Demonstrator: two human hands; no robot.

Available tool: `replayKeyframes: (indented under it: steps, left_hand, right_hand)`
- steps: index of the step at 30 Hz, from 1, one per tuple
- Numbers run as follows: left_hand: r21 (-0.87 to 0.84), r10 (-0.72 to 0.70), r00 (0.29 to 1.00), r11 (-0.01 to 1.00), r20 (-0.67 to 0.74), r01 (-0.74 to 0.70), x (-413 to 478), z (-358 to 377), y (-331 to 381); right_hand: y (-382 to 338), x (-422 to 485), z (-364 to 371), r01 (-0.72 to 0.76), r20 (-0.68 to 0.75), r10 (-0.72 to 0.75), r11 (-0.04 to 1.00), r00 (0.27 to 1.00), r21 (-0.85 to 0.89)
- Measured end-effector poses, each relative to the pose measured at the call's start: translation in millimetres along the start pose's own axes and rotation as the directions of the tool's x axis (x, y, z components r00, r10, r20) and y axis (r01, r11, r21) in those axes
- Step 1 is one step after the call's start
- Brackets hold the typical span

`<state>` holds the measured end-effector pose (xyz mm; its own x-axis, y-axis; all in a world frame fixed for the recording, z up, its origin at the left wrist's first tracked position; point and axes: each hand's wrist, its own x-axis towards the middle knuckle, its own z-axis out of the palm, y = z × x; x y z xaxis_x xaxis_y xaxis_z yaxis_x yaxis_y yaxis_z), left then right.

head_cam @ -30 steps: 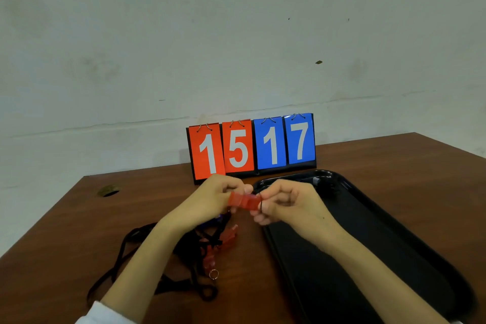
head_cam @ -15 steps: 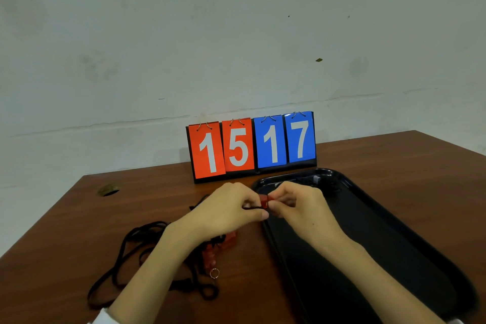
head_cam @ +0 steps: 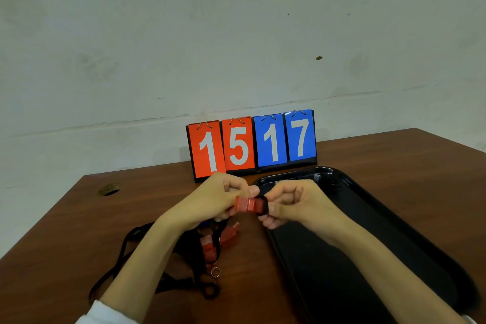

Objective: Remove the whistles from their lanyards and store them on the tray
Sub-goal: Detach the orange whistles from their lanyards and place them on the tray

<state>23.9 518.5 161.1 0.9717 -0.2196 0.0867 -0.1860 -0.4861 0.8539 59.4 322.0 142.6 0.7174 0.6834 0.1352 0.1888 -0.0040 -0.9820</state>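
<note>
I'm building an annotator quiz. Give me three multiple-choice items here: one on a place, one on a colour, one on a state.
1. Where does the black tray lie? A) right side of the table B) left side of the table C) upright against the wall
2. What colour are the cards reading 17 on the scoreboard? A) red B) blue C) green
3. What state is the raised red whistle in? A) lying on the tray B) pinched between both hands C) lying untouched on the table
Key: 1 A, its rim runs along the right; 2 B, the 15 is on red; 3 B, the left hand and right hand hold its ends.
</note>
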Motion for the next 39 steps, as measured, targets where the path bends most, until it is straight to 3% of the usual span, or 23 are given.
replayKeyframes:
  steps: [5,8,11,14,18,23,30,36,39]
  left_hand:
    - [-0.111,-0.023,0.994,0.993,0.11,0.036,1,4,-4]
    - [-0.024,-0.063,0.981,0.997,0.182,0.068,0,7,-6]
    - [0.1,-0.116,0.973,0.99,0.198,0.098,0,13,-3]
    - [0.313,-0.116,0.976,0.948,0.183,0.054,0,17,3]
    - [0.474,-0.039,0.988,0.88,0.147,-0.036,-1,19,13]
    - [0.437,0.012,0.999,0.899,0.042,-0.029,-5,9,18]
    - [0.403,0.086,0.994,0.914,-0.068,-0.051,-2,0,13]
    - [0.02,-0.031,0.989,0.999,-0.146,0.035,4,-2,-9]
    - [0.111,0.003,0.995,0.994,-0.098,0.008,7,0,-16]
  right_hand:
    - [2,2,-1,0.049,-0.212,-0.019,0.989,0.977,0.136]
    - [4,4,-7,0.064,-0.392,0.031,0.972,0.919,0.228]
    - [8,7,-11,0.013,-0.538,0.032,0.997,0.842,0.079]
    - [17,8,-6,-0.072,-0.579,-0.083,0.968,0.811,-0.239]
    - [23,7,-2,-0.112,-0.451,-0.176,0.833,0.875,-0.542]
    - [18,6,0,-0.092,-0.221,-0.053,0.798,0.974,-0.595]
    - [13,3,1,-0.006,0.027,0.016,0.942,1.0,-0.336]
    - [5,1,-2,0.023,0.126,-0.015,0.998,0.992,-0.062]
    - [5,0,-3,0.012,0.14,-0.015,1.0,0.99,0.019]
